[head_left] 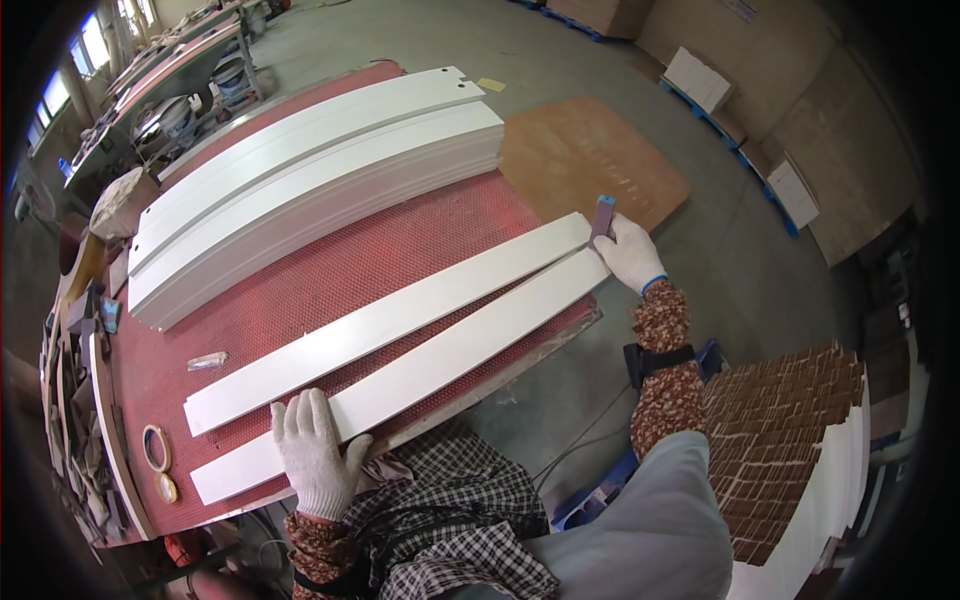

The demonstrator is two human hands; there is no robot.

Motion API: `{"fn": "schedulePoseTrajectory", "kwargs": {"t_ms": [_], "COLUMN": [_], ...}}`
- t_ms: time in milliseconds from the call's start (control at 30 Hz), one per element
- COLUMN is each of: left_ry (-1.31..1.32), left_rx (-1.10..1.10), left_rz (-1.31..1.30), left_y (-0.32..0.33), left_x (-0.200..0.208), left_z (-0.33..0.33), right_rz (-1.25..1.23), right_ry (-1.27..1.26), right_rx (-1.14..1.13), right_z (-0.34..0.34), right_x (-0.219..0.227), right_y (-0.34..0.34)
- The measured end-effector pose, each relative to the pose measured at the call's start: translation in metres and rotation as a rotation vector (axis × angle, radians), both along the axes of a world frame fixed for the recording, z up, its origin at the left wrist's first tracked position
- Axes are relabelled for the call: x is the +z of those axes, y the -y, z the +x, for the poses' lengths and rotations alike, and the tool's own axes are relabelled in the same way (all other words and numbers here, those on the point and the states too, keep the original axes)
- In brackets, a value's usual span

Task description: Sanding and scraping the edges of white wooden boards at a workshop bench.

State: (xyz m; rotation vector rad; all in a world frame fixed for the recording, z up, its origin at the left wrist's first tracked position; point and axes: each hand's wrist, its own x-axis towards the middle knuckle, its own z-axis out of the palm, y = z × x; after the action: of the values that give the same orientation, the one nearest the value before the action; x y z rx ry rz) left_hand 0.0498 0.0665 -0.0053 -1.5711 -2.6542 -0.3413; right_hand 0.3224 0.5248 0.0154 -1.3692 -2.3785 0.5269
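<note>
Two long white boards lie side by side on a red mesh-covered table, the near board (440, 375) and the far board (400, 318), with a narrow wedge-shaped gap between them. My left hand (315, 450), in a white knit glove, rests on the near board toward its left end, fingers stretched over it and thumb apart. At the right ends of the boards, my gloved right hand (630, 255) grips a purple-grey sanding block (601, 222) with a blue end. The block stands upright against the board ends; its lower part is partly hidden by the fingers.
A stack of white boards (320, 200) fills the table's far side. Tape rolls (157, 449) and a small clear packet (208, 361) lie at left, near piled scraps (85, 440). A brown sheet (590, 165) is beyond the table; stacked brown-edged panels (780, 440) stand at right.
</note>
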Motion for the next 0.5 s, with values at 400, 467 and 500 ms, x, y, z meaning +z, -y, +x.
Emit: {"fn": "schedulePoseTrajectory", "kwargs": {"t_ms": [400, 467, 500], "left_ry": [0.013, 0.025, 0.017], "left_rx": [0.002, -0.008, -0.006], "left_rz": [0.007, 0.011, 0.013], "left_y": [-0.003, -0.004, -0.002], "left_x": [0.002, 0.001, 0.000], "left_z": [0.001, 0.001, 0.002], "right_rz": [-0.060, -0.095, -0.093], "right_ry": [0.041, -0.052, -0.053], "right_rx": [-0.039, -0.028, -0.029], "right_z": [0.007, 0.013, 0.013], "right_x": [0.010, 0.003, 0.000], "right_y": [0.000, -0.002, -0.003]}}
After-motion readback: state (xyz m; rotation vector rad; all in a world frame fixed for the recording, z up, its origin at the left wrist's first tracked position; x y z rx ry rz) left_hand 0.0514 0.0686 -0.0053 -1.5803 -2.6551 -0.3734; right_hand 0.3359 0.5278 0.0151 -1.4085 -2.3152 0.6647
